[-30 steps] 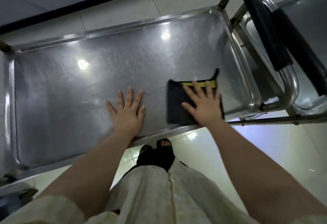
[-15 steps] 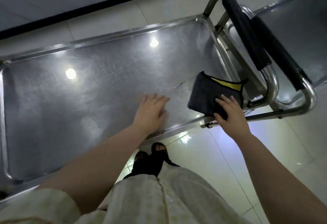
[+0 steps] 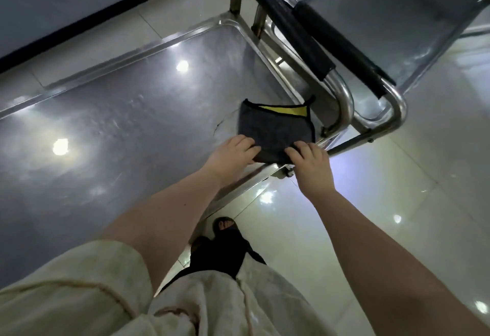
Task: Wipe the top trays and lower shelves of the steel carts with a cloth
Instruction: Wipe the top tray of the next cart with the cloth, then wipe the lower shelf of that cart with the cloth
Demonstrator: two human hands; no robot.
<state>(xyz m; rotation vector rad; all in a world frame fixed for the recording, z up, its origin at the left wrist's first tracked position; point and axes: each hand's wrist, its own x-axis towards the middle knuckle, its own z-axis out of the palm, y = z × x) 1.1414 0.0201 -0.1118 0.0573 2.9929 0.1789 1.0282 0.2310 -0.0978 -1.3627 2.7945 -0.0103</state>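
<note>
The top tray of the near cart fills the left and middle of the view, and its steel surface shows only lamp glare and a few scuffs. The second cart stands just beyond its right end, and the 2 black handle grips lie side by side between the trays.

The cloth, dark grey with a yellow inner face showing at its far edge, has travelled along the tray and now lies in the near right corner, close to the handle post. The left hand, which lay flat on bare steel well apart from the cloth 1 second ago, has come across to the cloth's near left corner. The right hand has slid back from the top of the cloth to its near right corner.

My reading is that the wiping pass has reached this end and the cloth is about to be lifted or refolded.

Both hands have their fingers curled onto the cloth's near edge and seem to grip it. The thumbs are hidden, so I cannot tell how firm the pinch is.
</note>
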